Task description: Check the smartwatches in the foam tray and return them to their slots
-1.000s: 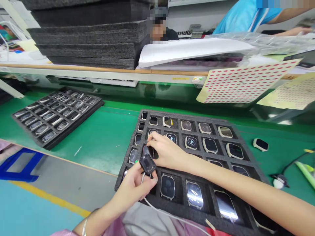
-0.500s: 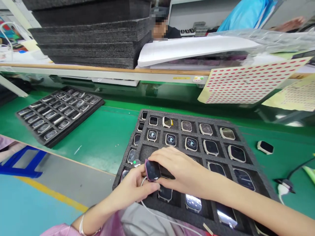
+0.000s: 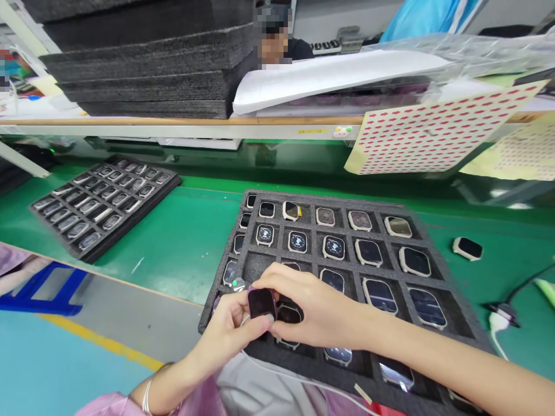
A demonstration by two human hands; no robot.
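A purple-framed smartwatch body (image 3: pixel 261 301) with a dark screen is held between both my hands, above the near-left part of a black foam tray (image 3: pixel 303 370). My left hand (image 3: pixel 232 326) grips it from the left, thumb across the lower screen. Fingers of my right hand (image 3: pixel 310 300) pinch its top and right edge. A white cable (image 3: pixel 277 371) runs from beneath my left hand toward the lower right. Pale-framed smartwatches (image 3: pixel 368 252) sit in the tray's compartments; some show a lit dial, others are dark. An empty compartment (image 3: pixel 260 267) lies just beyond my hands.
A second foam tray of watches (image 3: pixel 108 199) rests on the green table at left. One loose watch (image 3: pixel 467 248) and a plugged cable (image 3: pixel 500 320) lie at right. Overhead, a shelf (image 3: pixel 173 128) carries stacked black foam (image 3: pixel 147 69); a sticker sheet (image 3: pixel 433 136) hangs from it. A person sits beyond.
The purple watch has turned, its screen now facing me more squarely. My left thumb has moved up onto the screen's lower edge. The view has shifted slightly.
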